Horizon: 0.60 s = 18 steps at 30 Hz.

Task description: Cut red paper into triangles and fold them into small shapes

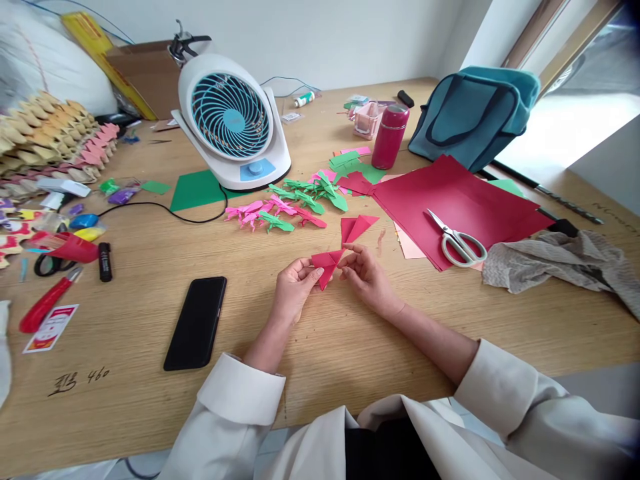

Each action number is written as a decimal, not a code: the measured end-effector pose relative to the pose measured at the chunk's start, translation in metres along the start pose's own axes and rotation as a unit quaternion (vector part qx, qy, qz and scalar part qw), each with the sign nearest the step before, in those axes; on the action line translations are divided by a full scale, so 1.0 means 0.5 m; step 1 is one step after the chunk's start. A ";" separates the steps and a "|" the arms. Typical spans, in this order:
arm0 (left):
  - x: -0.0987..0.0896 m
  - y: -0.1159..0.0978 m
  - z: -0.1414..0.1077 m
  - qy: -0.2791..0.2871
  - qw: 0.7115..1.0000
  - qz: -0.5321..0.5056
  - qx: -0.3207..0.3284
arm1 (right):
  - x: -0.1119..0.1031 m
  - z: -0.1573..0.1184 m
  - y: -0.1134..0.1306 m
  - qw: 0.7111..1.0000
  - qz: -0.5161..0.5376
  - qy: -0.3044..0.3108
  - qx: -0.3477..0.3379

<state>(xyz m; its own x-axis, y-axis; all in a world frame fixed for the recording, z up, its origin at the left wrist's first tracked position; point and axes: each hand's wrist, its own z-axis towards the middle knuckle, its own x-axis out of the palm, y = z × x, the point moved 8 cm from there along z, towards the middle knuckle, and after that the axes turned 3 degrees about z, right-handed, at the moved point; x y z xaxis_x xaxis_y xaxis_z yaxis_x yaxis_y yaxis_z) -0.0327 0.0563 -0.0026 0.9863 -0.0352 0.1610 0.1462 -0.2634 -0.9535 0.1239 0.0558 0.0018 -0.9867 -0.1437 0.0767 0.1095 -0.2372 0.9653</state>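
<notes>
Head view looks down on a pale wood-grained surface [310, 360], where a small folded piece of red paper [327, 261] is held just above the wood, between the two hands. The left hand [294, 292] pinches its left part, thumb on top and fingers curled behind. The right hand [371, 279] is bent inward with thumb and fingertips at the paper's right edge (whether they actually grip it, I cannot tell). Just beyond lies a second folded piece of red paper [359, 229], and farther off, a cluster of pink and green folded paper figures [305, 195]. White-handled metal scissors [456, 240] rest on large flat sheets of red paper [445, 193] to the right. The held piece should be very light, fairly stiff along its creases but easy to crush or tear at the thin points; best taken by the flat, layered part, with light fingertip pressure
</notes>
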 end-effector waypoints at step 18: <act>0.001 -0.014 -0.017 -0.074 0.991 -0.042 0.104 | 0.053 -0.023 0.038 0.979 -0.086 0.154 0.101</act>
<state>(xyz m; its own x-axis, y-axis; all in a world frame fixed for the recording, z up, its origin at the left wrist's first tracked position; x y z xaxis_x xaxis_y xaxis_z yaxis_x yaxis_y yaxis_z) -0.0340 0.0497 0.0064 0.9681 0.1250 0.2171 0.2251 -0.0538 -0.9728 0.1010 0.0367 0.0191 -0.9015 -0.4090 -0.1413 -0.1125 -0.0938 0.9892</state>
